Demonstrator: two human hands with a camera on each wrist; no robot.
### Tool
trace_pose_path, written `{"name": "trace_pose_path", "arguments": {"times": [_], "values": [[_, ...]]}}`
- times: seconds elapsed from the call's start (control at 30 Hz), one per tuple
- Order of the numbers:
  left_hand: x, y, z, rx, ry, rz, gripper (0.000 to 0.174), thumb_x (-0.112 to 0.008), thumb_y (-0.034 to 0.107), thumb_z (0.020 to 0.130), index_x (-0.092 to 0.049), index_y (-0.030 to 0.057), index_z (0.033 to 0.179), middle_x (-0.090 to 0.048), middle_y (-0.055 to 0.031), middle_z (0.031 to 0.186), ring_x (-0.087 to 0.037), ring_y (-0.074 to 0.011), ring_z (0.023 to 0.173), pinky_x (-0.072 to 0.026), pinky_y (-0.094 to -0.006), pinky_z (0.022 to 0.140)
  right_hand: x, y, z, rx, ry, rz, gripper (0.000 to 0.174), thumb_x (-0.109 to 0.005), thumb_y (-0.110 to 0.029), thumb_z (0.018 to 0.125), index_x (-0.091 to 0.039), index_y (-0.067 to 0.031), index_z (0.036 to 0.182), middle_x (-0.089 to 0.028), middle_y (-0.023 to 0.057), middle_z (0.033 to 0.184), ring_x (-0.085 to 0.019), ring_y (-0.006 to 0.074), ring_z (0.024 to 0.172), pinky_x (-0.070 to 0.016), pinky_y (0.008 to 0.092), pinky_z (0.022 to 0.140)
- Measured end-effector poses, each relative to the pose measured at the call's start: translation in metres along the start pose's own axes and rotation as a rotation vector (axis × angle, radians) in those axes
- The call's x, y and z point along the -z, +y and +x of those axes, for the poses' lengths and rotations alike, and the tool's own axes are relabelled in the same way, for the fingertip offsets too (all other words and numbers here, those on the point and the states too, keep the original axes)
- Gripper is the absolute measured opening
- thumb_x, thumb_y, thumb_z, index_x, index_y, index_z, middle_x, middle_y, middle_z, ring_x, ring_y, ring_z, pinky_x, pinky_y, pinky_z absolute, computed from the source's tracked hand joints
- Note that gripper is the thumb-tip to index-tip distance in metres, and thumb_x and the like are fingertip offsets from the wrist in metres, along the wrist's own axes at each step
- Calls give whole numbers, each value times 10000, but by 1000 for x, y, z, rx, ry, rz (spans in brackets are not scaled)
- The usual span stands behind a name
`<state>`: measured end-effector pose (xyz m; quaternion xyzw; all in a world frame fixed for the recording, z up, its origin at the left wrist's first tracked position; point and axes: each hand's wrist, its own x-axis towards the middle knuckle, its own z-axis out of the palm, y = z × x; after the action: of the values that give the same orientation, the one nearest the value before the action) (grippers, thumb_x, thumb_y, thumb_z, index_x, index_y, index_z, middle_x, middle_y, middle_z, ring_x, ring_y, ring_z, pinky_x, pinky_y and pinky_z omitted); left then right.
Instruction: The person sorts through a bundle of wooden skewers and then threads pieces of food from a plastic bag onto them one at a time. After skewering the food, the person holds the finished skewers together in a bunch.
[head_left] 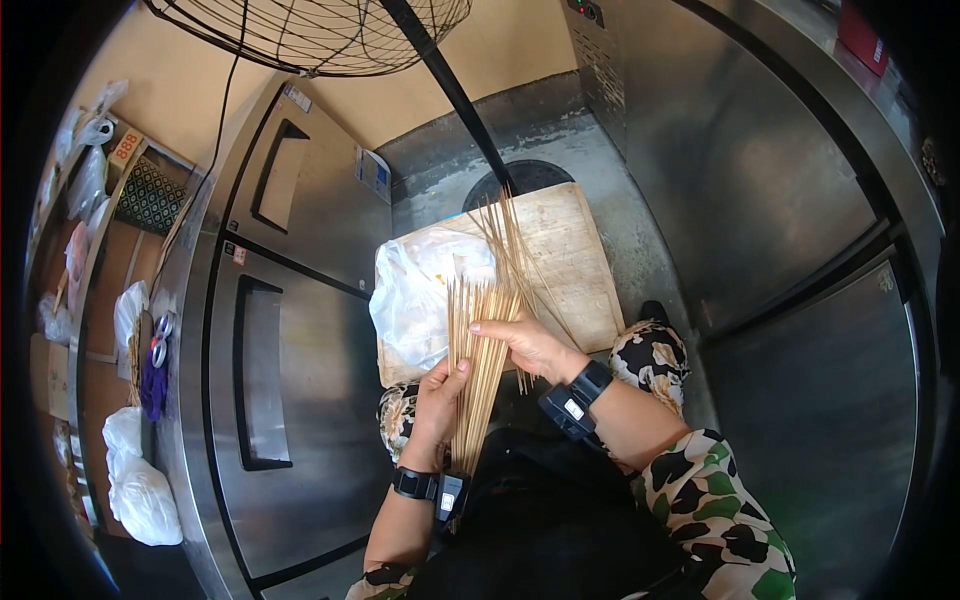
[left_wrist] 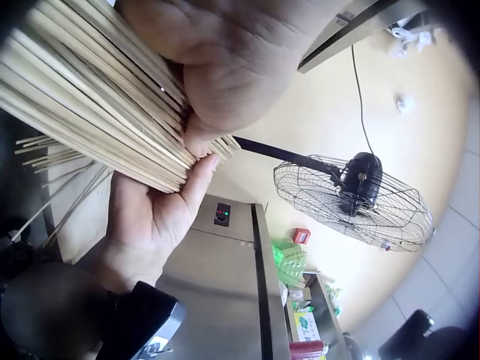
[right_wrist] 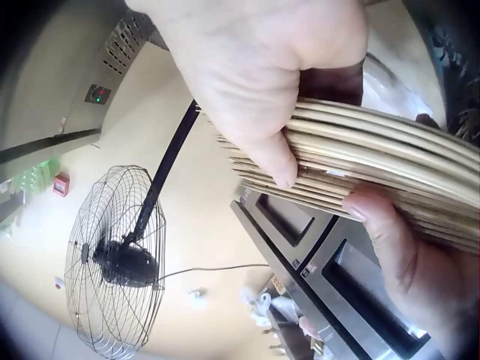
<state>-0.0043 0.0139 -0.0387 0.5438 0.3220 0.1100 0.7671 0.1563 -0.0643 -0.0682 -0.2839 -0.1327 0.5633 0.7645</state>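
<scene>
Upright in front of the person stands a thick bundle of bamboo skewers (head_left: 488, 370), tips pointing away. The left hand (head_left: 437, 408) grips its left side, thumb laid across the sticks. From the right, the right hand (head_left: 535, 345) holds the upper part with its thumb over the front. Both thumbs press close together on the skewers (right_wrist: 375, 150) in the right wrist view. More loose skewers (head_left: 512, 250) fan out beyond the right hand over a wooden board (head_left: 580, 260), and short ends show below that hand. The fingers behind the bundle are mostly hidden.
A crumpled white plastic bag (head_left: 415, 300) lies on the board's left part. Steel cabinets (head_left: 265, 370) rise at the left, and another steel unit (head_left: 760, 180) at the right. A caged fan (head_left: 320, 35) stands beyond the board on a black pole. Shelves with bags line the far left.
</scene>
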Motion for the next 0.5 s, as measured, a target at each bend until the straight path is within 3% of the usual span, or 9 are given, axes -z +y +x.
{"name": "trace_pose_path", "arguments": {"times": [0.5], "values": [[-3, 0, 1, 44, -27, -24, 276, -529, 218, 954, -596, 15, 1129, -649, -29, 974, -589, -80, 819, -474, -225, 743, 8, 3, 3, -48, -5, 25, 198, -693, -93, 819, -584, -49, 979, -609, 34, 885, -605, 128, 780, -523, 277, 699]]}}
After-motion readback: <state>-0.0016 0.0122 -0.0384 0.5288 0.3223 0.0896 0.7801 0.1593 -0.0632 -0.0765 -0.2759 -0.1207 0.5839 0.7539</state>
